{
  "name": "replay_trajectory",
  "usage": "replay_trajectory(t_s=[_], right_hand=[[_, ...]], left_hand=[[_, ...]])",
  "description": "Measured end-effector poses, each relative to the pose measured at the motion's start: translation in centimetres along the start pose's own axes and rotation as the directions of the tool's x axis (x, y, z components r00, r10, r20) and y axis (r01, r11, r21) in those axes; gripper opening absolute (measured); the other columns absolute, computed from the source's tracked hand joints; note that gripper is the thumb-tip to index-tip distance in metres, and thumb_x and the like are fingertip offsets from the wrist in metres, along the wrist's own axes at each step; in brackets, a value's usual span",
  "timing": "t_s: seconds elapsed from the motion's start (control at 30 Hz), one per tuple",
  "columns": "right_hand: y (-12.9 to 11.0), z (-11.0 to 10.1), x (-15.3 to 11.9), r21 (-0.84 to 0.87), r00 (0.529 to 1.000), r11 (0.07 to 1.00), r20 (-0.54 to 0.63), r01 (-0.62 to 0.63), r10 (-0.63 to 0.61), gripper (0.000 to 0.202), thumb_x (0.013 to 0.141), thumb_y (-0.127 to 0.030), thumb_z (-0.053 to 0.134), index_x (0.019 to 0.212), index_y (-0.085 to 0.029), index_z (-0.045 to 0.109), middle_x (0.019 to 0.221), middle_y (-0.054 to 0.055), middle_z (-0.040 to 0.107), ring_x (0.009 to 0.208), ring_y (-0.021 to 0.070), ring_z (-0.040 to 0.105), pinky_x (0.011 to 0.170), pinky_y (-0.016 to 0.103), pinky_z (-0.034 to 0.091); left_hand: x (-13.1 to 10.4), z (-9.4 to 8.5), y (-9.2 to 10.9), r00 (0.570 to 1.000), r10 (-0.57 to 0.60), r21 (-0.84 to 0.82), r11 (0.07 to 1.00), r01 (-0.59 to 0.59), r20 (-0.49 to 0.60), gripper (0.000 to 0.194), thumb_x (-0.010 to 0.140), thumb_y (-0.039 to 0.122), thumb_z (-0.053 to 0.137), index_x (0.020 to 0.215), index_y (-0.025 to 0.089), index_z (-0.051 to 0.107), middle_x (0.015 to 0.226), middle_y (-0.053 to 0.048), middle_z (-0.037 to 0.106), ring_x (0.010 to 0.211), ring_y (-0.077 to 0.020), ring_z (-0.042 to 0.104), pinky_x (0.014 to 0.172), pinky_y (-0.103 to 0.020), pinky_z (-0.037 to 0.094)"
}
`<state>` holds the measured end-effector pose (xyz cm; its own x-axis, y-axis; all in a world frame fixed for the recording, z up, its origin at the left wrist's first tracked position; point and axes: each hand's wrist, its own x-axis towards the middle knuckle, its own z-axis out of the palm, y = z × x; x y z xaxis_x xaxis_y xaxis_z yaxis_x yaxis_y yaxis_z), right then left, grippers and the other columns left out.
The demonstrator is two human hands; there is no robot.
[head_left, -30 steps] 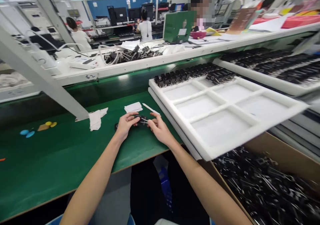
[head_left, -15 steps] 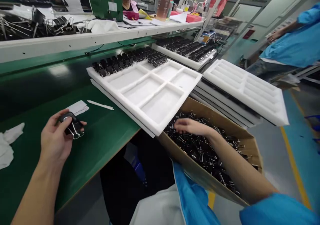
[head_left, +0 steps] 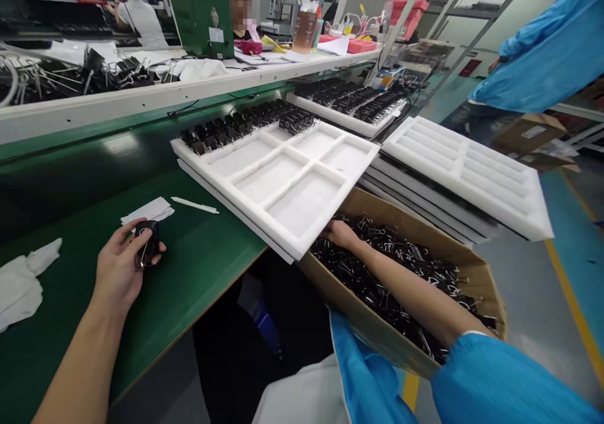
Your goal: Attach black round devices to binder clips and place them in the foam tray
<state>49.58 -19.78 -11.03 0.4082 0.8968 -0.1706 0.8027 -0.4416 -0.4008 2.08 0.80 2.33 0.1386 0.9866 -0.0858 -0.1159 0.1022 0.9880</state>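
My left hand (head_left: 121, 263) is closed around a black binder clip (head_left: 150, 238) with wire handles, held above the green table (head_left: 189, 273). In the cardboard box (head_left: 427, 235) on the right lie many loose black binder clips (head_left: 389, 248). My right hand (head_left: 343, 233) reaches into the near left end of that box, close under the corner of a white foam tray (head_left: 309, 166). Its fingertips are hidden, so whether they hold a clip does not show. Rows of black clips (head_left: 236, 125) stand along the tray's far side.
A white pen (head_left: 195, 205) and folded white paper (head_left: 150, 210) lie left of the tray. Crumpled white cloth (head_left: 21, 285) sits at the far left. Stacked foam trays (head_left: 467, 166) stand behind the box. A shelf (head_left: 117, 100) runs above the table. A person in blue (head_left: 547, 53) stands at right.
My right hand has moved left and down into the clips, its fingers passing out of sight by the tray corner. My left hand has turned the clip it holds. The view has shifted slightly.
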Motion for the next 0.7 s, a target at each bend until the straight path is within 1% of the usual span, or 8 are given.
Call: replay_trajectory(t_s=[0.1, 0.2, 0.27, 0.37, 0.43, 0.53, 0.63, 0.7], right_hand=[[0.2, -2.7, -1.5, -0.137, 0.995, 0.989, -0.093, -0.052, 0.040, 0.012, 0.098, -0.020, 0.065, 0.096, -0.009, 0.070, 0.119, 0.022, 0.064, 0.117, 0.0344, 0.057, 0.100, 0.037, 0.044], [-0.3, -6.7, -4.3, -0.198, 0.964, 0.945, -0.106, -0.262, 0.245, 0.019, 0.102, -0.024, 0.054, 0.093, -0.012, 0.065, 0.096, 0.018, 0.067, 0.096, 0.0315, 0.064, 0.086, 0.036, 0.047], [-1.3, -9.5, -7.0, -0.071, 0.935, 0.933, 0.007, -0.354, 0.355, 0.026, 0.103, -0.031, 0.050, 0.088, -0.015, 0.064, 0.081, 0.013, 0.066, 0.077, 0.0284, 0.064, 0.072, 0.035, 0.047], [-4.4, -11.9, -11.8, 0.350, 0.951, 0.894, 0.227, -0.281, 0.210, 0.040, 0.101, -0.054, 0.052, 0.091, -0.020, 0.070, 0.086, 0.011, 0.067, 0.077, 0.0277, 0.062, 0.063, 0.034, 0.046], [-7.8, -11.5, -14.7, 0.593, 0.927, 0.764, 0.375, -0.253, 0.016, 0.045, 0.097, -0.063, 0.058, 0.091, -0.022, 0.074, 0.098, 0.012, 0.069, 0.078, 0.0264, 0.061, 0.066, 0.036, 0.048], [-14.2, -8.3, -17.2, 0.748, 0.784, 0.583, 0.553, -0.317, -0.284, 0.041, 0.091, -0.057, 0.073, 0.078, -0.019, 0.073, 0.111, 0.014, 0.068, 0.084, 0.0251, 0.063, 0.082, 0.040, 0.051], [-20.2, -4.3, -16.7, 0.830, 0.622, 0.431, 0.553, -0.354, -0.554, 0.038, 0.091, -0.052, 0.079, 0.084, -0.015, 0.072, 0.096, 0.013, 0.069, 0.088, 0.0254, 0.066, 0.088, 0.040, 0.051], [-23.3, -2.2, -14.8, 0.866, 0.557, 0.299, 0.490, -0.401, -0.670, 0.038, 0.092, -0.052, 0.078, 0.091, -0.015, 0.069, 0.089, 0.011, 0.069, 0.084, 0.0234, 0.067, 0.081, 0.036, 0.053]], left_hand=[[-0.1, 0.2, -0.1, 1.000, 0.000, 0.000, 1.000, 0.000, -0.013, 0.059, 0.057, 0.028, 0.094, 0.110, 0.016, 0.070, 0.088, -0.003, 0.066, 0.063, -0.0184, 0.067, 0.044, -0.023, 0.045], [-0.3, 0.5, -0.4, 1.000, 0.004, 0.010, 1.000, -0.004, -0.008, 0.058, 0.059, 0.029, 0.094, 0.110, 0.013, 0.072, 0.088, -0.004, 0.068, 0.061, -0.0161, 0.066, 0.046, -0.022, 0.043], [-0.4, 0.5, -0.7, 1.000, 0.007, 0.031, 0.999, -0.008, 0.023, 0.058, 0.060, 0.032, 0.093, 0.111, 0.012, 0.073, 0.091, -0.006, 0.070, 0.061, -0.0151, 0.066, 0.047, -0.022, 0.041], [-0.5, 0.4, -1.3, 0.998, 0.020, 0.090, 0.996, -0.026, 0.063, 0.059, 0.063, 0.038, 0.092, 0.114, 0.013, 0.074, 0.093, -0.008, 0.072, 0.062, -0.0150, 0.065, 0.048, -0.023, 0.039], [-0.5, 0.1, -1.5, 0.996, 0.033, 0.144, 0.989, -0.044, 0.080, 0.061, 0.064, 0.041, 0.091, 0.115, 0.013, 0.074, 0.094, -0.009, 0.073, 0.064, -0.0164, 0.066, 0.049, -0.023, 0.040], [-0.6, -0.3, -1.7, 0.993, 0.027, 0.229, 0.972, -0.053, 0.116, 0.063, 0.066, 0.045, 0.090, 0.118, 0.014, 0.075, 0.094, -0.010, 0.074, 0.069, -0.0187, 0.067, 0.052, -0.024, 0.043], [-0.7, -0.8, -1.5, 0.982, 0.003, 0.288, 0.956, -0.057, 0.186, 0.062, 0.069, 0.050, 0.087, 0.120, 0.016, 0.076, 0.093, -0.010, 0.075, 0.069, -0.0179, 0.066, 0.057, -0.027, 0.048], [-0.8, -1.2, -1.3, 0.971, -0.017, 0.313, 0.948, -0.061, 0.240, 0.060, 0.071, 0.052, 0.085, 0.119, 0.017, 0.076, 0.096, -0.009, 0.075, 0.067, -0.0162, 0.065, 0.062, -0.028, 0.051]])
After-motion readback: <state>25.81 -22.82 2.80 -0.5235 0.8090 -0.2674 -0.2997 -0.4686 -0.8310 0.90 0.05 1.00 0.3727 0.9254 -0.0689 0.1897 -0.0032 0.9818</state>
